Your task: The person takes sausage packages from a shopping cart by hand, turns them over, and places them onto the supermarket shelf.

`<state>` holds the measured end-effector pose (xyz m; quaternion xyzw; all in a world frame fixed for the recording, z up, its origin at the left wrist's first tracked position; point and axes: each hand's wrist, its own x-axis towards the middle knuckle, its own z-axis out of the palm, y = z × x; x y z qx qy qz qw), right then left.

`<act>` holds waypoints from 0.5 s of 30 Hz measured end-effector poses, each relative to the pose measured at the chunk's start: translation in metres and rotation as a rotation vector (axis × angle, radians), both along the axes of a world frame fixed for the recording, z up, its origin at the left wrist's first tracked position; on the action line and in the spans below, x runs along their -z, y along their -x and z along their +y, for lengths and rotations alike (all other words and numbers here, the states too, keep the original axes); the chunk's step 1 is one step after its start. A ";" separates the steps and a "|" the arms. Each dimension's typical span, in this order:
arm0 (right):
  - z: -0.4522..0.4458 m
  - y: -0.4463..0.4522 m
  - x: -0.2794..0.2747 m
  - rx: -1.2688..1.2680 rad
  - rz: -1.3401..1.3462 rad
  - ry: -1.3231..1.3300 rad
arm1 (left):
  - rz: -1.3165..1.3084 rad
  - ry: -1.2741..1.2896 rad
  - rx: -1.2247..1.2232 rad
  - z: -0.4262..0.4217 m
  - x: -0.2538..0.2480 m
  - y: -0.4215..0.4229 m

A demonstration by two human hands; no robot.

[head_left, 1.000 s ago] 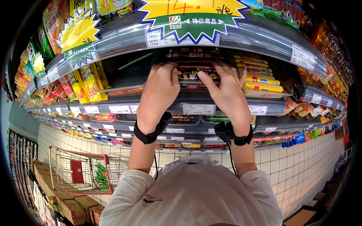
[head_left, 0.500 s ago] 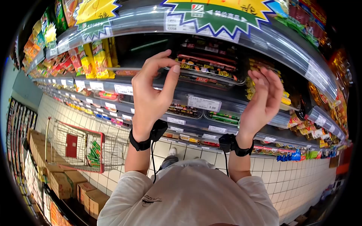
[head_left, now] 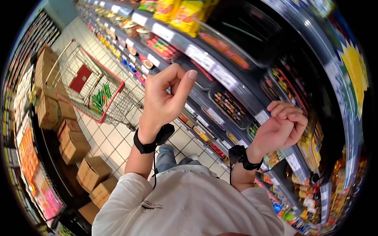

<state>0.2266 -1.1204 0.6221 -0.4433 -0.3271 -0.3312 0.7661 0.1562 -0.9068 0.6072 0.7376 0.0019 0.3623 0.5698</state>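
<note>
My left hand (head_left: 163, 98) is raised in front of the shelves with its fingers curled in and the thumb pointing up. Nothing shows in it. Behind its thumb run the shelf edges with price labels. My right hand (head_left: 278, 128) hangs before the shelf at the right, fingers bent loosely toward the palm, with no item in it. Close by are black trays of dark-wrapped snack sticks (head_left: 228, 107) and red-and-black snack packs (head_left: 289, 84). Each wrist wears a black strap with a small device and a cable.
A shopping cart (head_left: 118, 88) with a red-trimmed rim stands on the tiled floor at the left, holding green packs (head_left: 101, 98). Cardboard boxes (head_left: 93, 173) line the far side of the aisle. Yellow snack bags (head_left: 185, 17) hang over the upper shelf.
My view and body have turned left, so the cart and boxes appear larger and the shelves run diagonally. Both hands have drawn away from the shelf packs, with their fingers curling in.
</note>
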 end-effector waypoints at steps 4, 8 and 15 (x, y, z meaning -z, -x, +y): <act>0.065 0.009 -0.004 -0.166 -0.029 0.100 | 0.018 0.020 -0.087 0.052 0.001 0.022; 0.137 0.016 -0.009 -0.335 0.012 0.347 | -0.054 0.054 -0.182 0.120 0.006 0.048; 0.276 0.040 0.004 -0.631 0.155 0.483 | 0.055 -0.039 -0.385 0.221 0.006 0.124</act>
